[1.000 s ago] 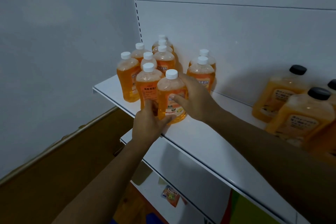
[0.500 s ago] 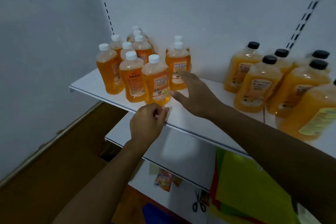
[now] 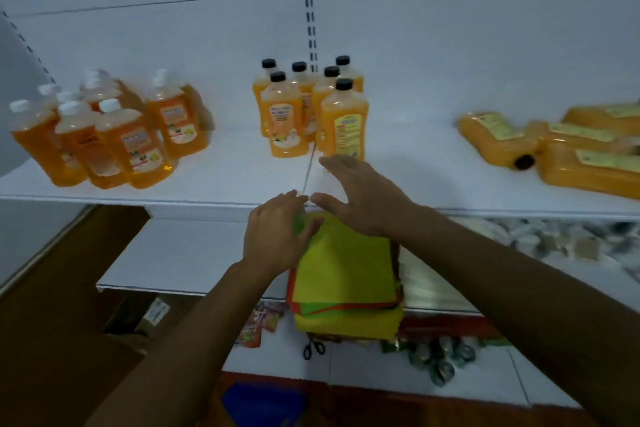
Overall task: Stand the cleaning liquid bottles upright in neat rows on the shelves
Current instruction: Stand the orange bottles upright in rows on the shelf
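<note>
On the white top shelf [image 3: 225, 180] a cluster of orange bottles with white caps [image 3: 114, 135] stands upright at the left. In the middle stands a group of orange bottles with black caps [image 3: 311, 111]. At the right, several black-capped orange bottles [image 3: 554, 149] lie on their sides. My left hand [image 3: 277, 229] hovers at the shelf's front edge, fingers relaxed, holding nothing. My right hand [image 3: 363, 194] is spread open just in front of the black-capped group, not touching a bottle.
A stack of green, yellow and red sheets [image 3: 346, 270] sits on the shelf below my hands. Scissors [image 3: 313, 348] and small packets [image 3: 256, 326] lie on the lowest shelf. Wrapped goods [image 3: 554, 239] fill the middle shelf at the right. A wall closes the left side.
Both hands have left the white-capped bottle at the left and moved right, toward the black-capped bottles. The view has swung right, revealing bottles lying on their sides.
</note>
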